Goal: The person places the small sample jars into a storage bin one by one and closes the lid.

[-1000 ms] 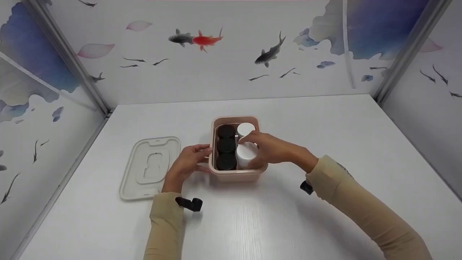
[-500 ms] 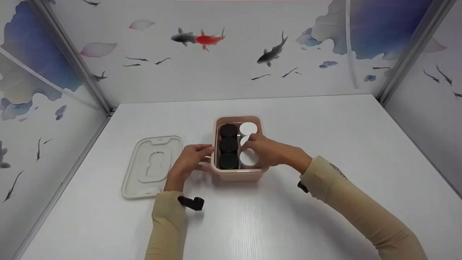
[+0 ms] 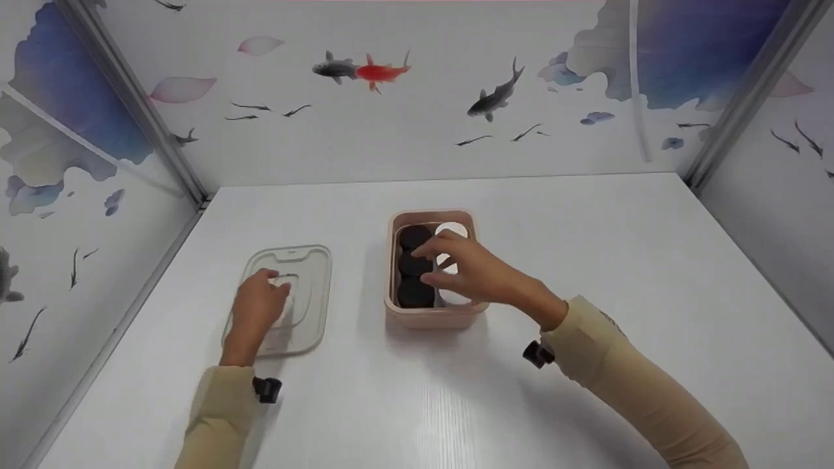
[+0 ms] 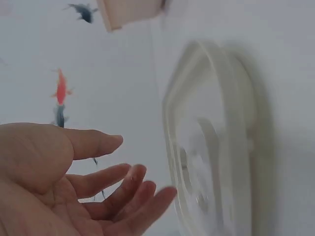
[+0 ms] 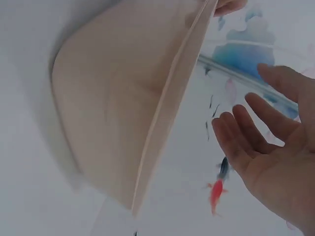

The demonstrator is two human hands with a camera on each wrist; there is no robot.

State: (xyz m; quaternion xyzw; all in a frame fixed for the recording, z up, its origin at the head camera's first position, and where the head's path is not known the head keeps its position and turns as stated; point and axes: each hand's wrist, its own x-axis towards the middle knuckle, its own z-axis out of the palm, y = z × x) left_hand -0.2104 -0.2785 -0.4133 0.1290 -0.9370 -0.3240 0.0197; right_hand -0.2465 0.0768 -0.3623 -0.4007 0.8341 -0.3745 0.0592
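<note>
A pink plastic box (image 3: 431, 320) stands on the table, holding a column of black-topped jars (image 3: 416, 293) on its left and white-topped jars (image 3: 451, 229) on its right. My right hand (image 3: 485, 273) hovers over the box, thumb and fingers apart with nothing between them; it hides part of the white jars. In the right wrist view that hand (image 5: 275, 157) is beside the box rim. The pale lid (image 3: 316, 319) lies flat to the left. Above it is my left hand (image 3: 256, 309), empty, its fingers loosely bent near the lid's surface (image 4: 236, 147) in the left wrist view.
The white table (image 3: 554, 215) extends around the box and lid. Behind it rises a wall (image 3: 404, 143) printed with fish, and similar panels flank both sides. A black wrist-camera mount (image 3: 267, 389) sticks out at the left sleeve.
My left hand has left the side of the box and moved left over the lid. My right hand has lifted from the white jars, its fingers spreading. The box and lid remain in place.
</note>
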